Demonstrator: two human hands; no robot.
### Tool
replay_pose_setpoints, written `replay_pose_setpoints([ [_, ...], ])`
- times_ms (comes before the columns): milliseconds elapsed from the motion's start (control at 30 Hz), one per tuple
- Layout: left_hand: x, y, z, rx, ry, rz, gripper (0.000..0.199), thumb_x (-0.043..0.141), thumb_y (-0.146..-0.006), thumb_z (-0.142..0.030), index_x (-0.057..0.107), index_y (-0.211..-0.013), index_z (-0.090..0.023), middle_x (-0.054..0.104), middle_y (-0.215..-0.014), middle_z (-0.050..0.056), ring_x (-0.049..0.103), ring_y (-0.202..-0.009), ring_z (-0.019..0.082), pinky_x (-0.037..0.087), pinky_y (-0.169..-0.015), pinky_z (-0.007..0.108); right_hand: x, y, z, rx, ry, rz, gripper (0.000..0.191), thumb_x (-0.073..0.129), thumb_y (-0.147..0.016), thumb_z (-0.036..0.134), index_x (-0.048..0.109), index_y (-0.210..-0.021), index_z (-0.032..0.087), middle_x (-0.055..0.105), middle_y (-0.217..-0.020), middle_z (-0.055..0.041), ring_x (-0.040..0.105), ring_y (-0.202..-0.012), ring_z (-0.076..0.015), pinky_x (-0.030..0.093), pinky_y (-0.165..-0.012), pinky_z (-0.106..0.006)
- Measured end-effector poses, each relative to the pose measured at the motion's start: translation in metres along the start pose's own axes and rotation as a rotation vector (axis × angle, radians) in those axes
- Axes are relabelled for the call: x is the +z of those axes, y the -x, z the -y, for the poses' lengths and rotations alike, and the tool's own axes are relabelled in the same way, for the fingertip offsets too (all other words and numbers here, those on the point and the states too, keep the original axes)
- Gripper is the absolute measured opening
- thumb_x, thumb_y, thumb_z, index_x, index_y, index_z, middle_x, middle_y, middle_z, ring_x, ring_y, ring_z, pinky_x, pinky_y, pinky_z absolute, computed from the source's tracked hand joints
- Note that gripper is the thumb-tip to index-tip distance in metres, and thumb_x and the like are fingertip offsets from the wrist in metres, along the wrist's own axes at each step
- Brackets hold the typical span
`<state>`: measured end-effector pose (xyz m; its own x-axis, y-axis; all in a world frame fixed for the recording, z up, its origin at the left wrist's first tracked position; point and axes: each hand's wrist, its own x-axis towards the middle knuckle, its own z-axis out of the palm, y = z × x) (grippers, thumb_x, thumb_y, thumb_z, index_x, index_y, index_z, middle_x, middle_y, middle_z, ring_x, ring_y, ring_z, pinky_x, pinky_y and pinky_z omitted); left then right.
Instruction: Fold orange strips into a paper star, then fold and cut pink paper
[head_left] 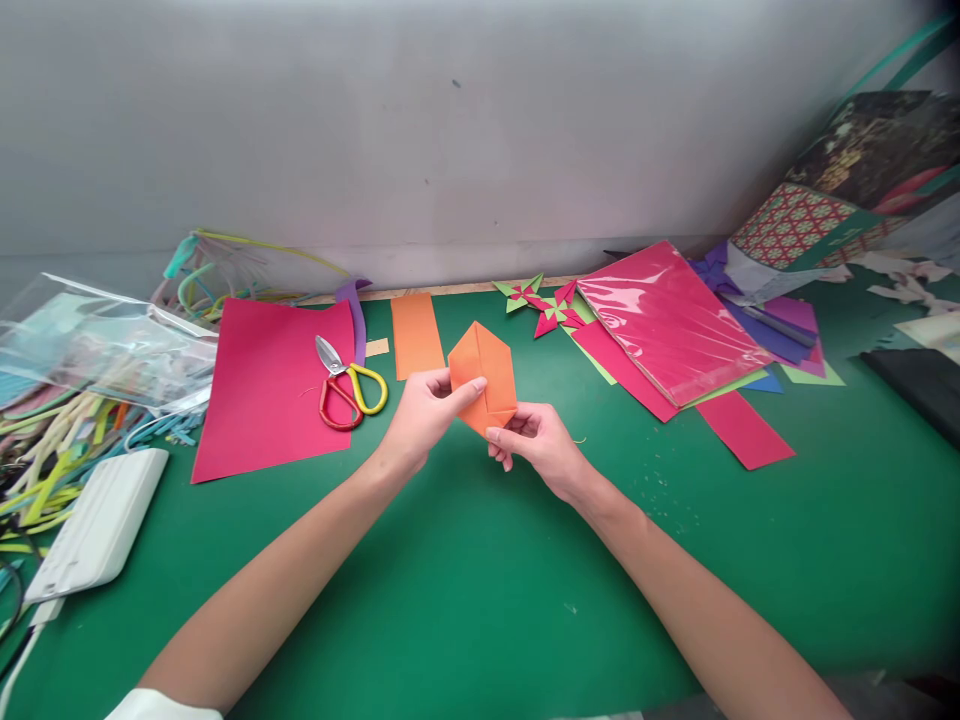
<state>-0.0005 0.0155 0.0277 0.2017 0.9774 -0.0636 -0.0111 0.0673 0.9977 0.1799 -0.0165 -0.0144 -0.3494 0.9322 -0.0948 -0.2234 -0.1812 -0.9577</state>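
One folded orange paper, centre of frame.
Left hand pinches its left side; right hand pinches the lower corner. Scissors partly on red sheet, left of centre.

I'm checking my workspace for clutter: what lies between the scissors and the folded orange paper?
In the head view, the left hand is between the scissors and the folded orange paper, which it holds; an orange strip lies behind that hand.
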Motion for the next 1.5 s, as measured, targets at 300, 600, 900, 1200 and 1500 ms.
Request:
replay_pose_setpoints([
  [300,0.0070,0.0030,0.0003,0.012,-0.128,0.122,0.039,0.067,-0.092,-0.049,0.070,-0.110,-0.015,0.072,-0.101,0.009,0.064,-0.080,0.018,0.051,-0.062,0.025,-0.0053,-0.0022,0.0002,-0.057,-0.026,-0.078,0.026,0.082,-0.083,0.040,0.076,-0.087,0.015,0.070,-0.069,-0.0031,0.061,-0.057,-0.0135,0.050,-0.051,-0.026],
  [600,0.0071,0.0052,0.0063,0.060,-0.340,0.150,0.029,0.062,-0.094,-0.042,0.072,-0.095,-0.015,0.071,-0.087,0.005,0.059,-0.075,0.016,0.047,-0.061,0.025,-0.0093,-0.0046,-0.0026,-0.075,-0.054,-0.100,0.025,0.084,-0.081,0.039,0.077,-0.089,0.016,0.069,-0.067,-0.0029,0.060,-0.059,-0.0143,0.049,-0.051,-0.026],
  [900,0.0055,0.0031,0.0066,0.030,-0.296,0.174,0.028,0.063,-0.092,-0.040,0.071,-0.100,-0.014,0.070,-0.088,0.005,0.060,-0.075,0.016,0.046,-0.061,0.024,-0.0077,-0.0045,-0.0024,-0.070,-0.033,-0.103,0.026,0.084,-0.080,0.039,0.078,-0.087,0.015,0.070,-0.068,-0.0035,0.060,-0.059,-0.0147,0.049,-0.051,-0.027],
  [1200,0.0049,0.0022,0.0064,0.025,-0.249,0.156,0.026,0.068,-0.090,-0.037,0.072,-0.095,-0.013,0.067,-0.080,0.003,0.054,-0.069,0.013,0.045,-0.060,0.023,-0.0047,-0.0035,-0.0019,-0.033,-0.033,-0.069,0.030,0.082,-0.083,0.044,0.076,-0.091,0.015,0.069,-0.072,-0.0032,0.061,-0.061,-0.0141,0.052,-0.054,-0.027],
  [1500,0.0052,0.0049,0.0057,0.029,-0.296,0.153,0.024,0.067,-0.090,-0.036,0.072,-0.092,-0.012,0.068,-0.080,0.004,0.055,-0.068,0.013,0.044,-0.060,0.024,0.0001,-0.0024,0.0003,-0.012,0.022,-0.063,0.038,0.081,-0.082,0.051,0.071,-0.077,0.015,0.067,-0.063,-0.0018,0.058,-0.050,-0.0112,0.047,-0.045,-0.023],
])
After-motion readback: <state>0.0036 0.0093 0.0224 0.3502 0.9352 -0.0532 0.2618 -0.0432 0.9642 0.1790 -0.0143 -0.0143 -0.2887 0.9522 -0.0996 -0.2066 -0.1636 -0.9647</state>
